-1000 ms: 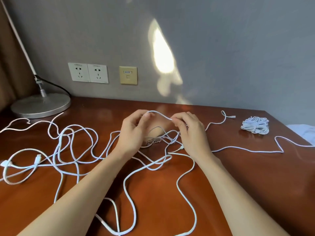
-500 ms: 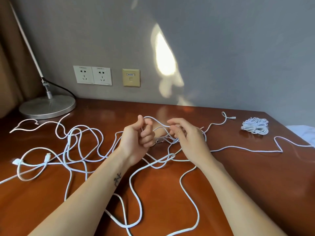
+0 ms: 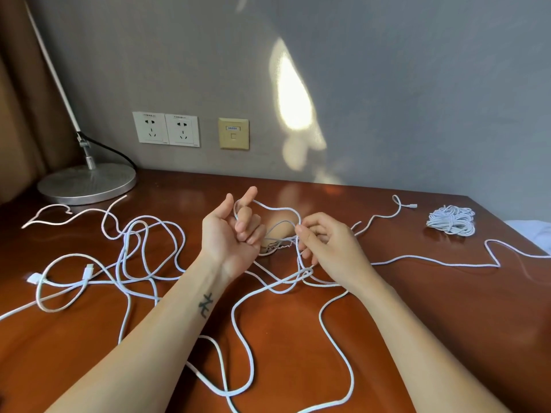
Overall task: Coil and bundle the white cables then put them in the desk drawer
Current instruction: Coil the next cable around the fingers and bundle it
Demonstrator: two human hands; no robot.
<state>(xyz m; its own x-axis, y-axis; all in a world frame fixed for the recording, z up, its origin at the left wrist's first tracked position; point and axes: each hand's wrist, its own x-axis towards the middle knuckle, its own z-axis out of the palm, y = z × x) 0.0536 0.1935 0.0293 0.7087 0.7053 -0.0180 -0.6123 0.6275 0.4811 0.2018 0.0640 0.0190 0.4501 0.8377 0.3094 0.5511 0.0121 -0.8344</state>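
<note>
Centre frame: left hand (image 3: pixel 231 236) curls its grip round a white cable (image 3: pixel 280 208) loop, right hand (image 3: pixel 328 245) pinches it; light, limp, tangle-prone, likely best held by gathered loops

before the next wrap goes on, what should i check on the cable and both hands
1. The cable is hooked round a finger of the left hand: ok.
2. The right hand has a pinching grip on the same cable: ok.
3. The slack is free to feed: not ok, it crosses the loose cables on the desk below the hands.
4. The finished bundle is out of the way at the far right: ok.
5. The drawer is open and ready: cannot tell, it is not in view.
</note>
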